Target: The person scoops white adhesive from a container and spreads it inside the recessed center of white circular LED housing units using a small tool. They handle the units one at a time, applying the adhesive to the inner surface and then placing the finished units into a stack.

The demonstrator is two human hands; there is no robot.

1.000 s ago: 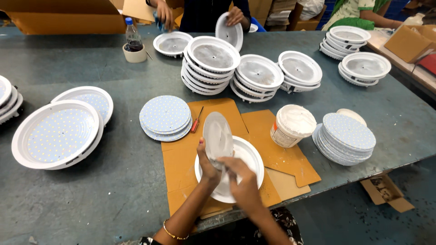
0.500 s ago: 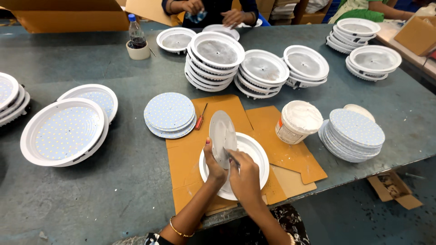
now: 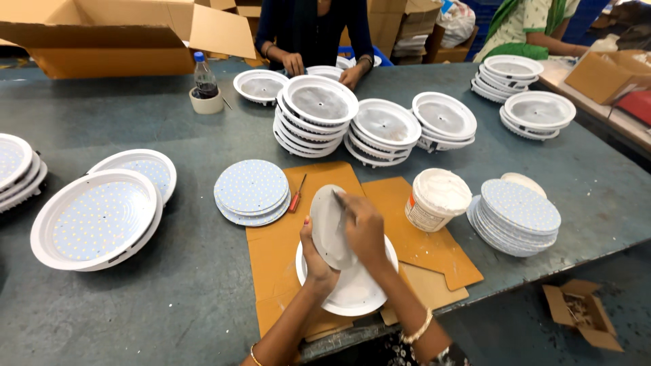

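My left hand [image 3: 316, 261] holds a round grey disc [image 3: 328, 227] tilted on edge above a white round lamp housing [image 3: 352, 290] that lies on brown cardboard [image 3: 285, 234]. My right hand [image 3: 363, 227] presses a small thin tool against the disc's face near its upper edge. A white tub of paste [image 3: 437, 199] stands just right of my hands. A stack of round LED boards [image 3: 251, 190] lies to the left, with a red-handled screwdriver [image 3: 297, 193] beside it.
A stack of discs [image 3: 519, 215] sits at right. Stacked white housings [image 3: 319, 115] fill the table's middle back, where another person's hands [image 3: 294, 64] work. Finished lamps [image 3: 95, 218] lie at left. A dark bottle [image 3: 204, 80] and open cardboard boxes [image 3: 102, 34] stand behind.
The view has shifted closer and downward. My right hand has moved up the disc's face toward its upper edge. My left hand keeps holding the disc on edge.
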